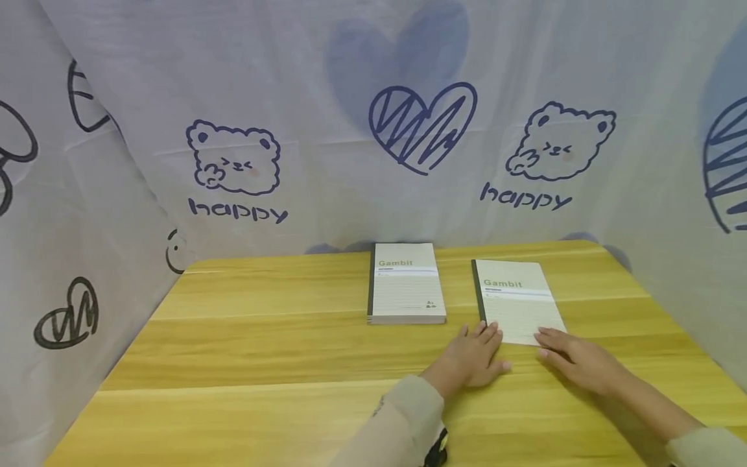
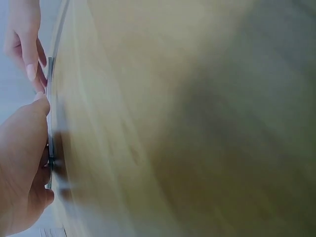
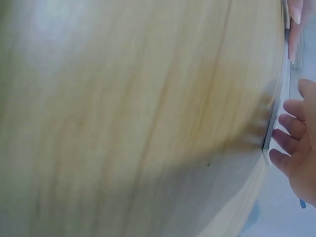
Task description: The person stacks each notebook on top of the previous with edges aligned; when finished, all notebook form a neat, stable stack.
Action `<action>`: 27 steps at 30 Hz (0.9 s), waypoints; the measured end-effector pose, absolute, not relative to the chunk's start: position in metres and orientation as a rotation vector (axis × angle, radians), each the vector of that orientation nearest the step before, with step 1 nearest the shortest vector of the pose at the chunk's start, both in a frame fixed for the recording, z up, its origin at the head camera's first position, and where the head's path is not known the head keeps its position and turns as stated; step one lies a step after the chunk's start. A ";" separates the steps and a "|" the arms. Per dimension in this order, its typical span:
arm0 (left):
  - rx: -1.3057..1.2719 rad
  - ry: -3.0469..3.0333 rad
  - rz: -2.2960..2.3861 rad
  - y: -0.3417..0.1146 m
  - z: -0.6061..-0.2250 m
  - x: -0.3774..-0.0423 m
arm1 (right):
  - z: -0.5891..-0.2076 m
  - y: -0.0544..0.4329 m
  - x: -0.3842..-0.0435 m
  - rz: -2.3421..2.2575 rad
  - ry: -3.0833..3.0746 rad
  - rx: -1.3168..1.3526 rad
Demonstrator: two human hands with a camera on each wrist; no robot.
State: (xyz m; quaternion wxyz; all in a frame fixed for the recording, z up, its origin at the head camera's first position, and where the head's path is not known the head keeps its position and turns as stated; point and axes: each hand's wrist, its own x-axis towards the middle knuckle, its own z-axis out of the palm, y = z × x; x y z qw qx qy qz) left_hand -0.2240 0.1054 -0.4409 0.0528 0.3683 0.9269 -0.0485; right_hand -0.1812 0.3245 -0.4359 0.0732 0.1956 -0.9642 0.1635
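Observation:
A white notebook (image 1: pixel 516 305) with a dark spine and "Gambit" on its cover lies flat on the right part of the table. My left hand (image 1: pixel 474 358) touches its near left corner, palm down, the fingers extended and the thumb out to the side. At the near right corner, the fingertips of my right hand (image 1: pixel 586 364) rest on the cover, fingers fairly straight. Both wrist views show the notebook edge-on, as a thin strip beside the left hand (image 2: pixel 22 163) and the right hand (image 3: pixel 301 136). Neither hand curls round it.
A neat stack of matching notebooks (image 1: pixel 406 285) stands left of the single one, near the table's back edge. The wood-grain table (image 1: pixel 245 363) reaches a printed white curtain (image 1: pixel 327 194) behind. A small black and yellow item (image 1: pixel 436 449) shows by the left sleeve.

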 end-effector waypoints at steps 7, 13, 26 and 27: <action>1.118 2.814 -0.136 0.097 -0.437 -0.219 | -0.443 0.325 -0.187 0.504 -2.692 0.603; 1.144 2.812 -0.116 0.086 -0.439 -0.213 | -0.448 0.324 -0.191 0.506 -2.618 0.586; 1.194 2.812 -0.148 0.070 -0.441 -0.204 | -0.450 0.320 -0.190 0.556 -2.610 0.440; 1.197 2.813 -0.158 0.070 -0.441 -0.203 | -0.450 0.320 -0.190 0.553 -2.601 0.437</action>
